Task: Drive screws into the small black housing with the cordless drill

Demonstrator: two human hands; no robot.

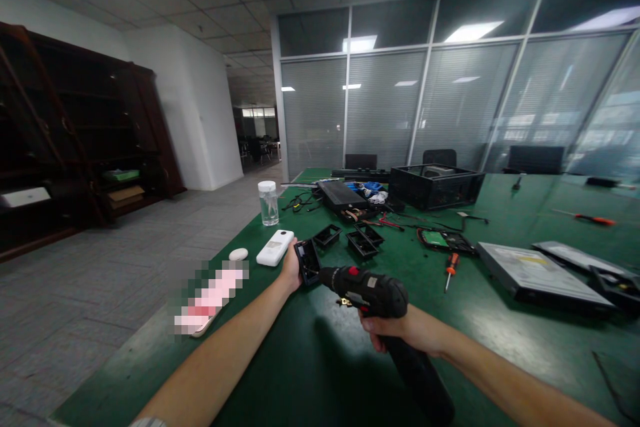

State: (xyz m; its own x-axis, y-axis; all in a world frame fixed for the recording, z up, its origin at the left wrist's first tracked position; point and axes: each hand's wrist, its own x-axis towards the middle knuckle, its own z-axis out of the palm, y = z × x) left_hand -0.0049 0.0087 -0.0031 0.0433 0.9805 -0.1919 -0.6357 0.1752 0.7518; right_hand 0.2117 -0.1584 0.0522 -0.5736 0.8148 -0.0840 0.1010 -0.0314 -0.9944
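A: Start with what is nearest. Lower centre of the frame, the right hand (pixel 400 332) has its fingers wrapped tight round the grip of a black power screwdriver (pixel 373 290), nose pointing up and left.

B: Toward the small black bracket (pixel 307 262)?

A: Yes. The left hand (pixel 291 270) steadies that bracket just left of centre, tipped up on its edge on the green table (pixel 310 360), thumb and fingers closed on its near side. My guess is that it is held upright so the driver's tip can meet it squarely; the tip looks to be touching or just short of it, I cannot tell which.

B: And around them?

A: Just left of the bracket lie a white oblong device (pixel 275 248) and a small white oval thing (pixel 238 254). Just past it sit two more black brackets (pixel 345 239), open side up. To the right, an orange-handled screwdriver (pixel 451 267) lies near a green circuit board (pixel 439 239), and a flat optical drive (pixel 543 277) sits at right.

B: Farther back?

A: A clear jar with a white lid (pixel 269 202), loose cables, a stripped black computer case (pixel 434 186), then dark chairs against a glass partition with blinds (pixel 450 100). Upper left, a dark wooden bookcase (pixel 75 127) stands on grey floor; ceiling panels are lit.
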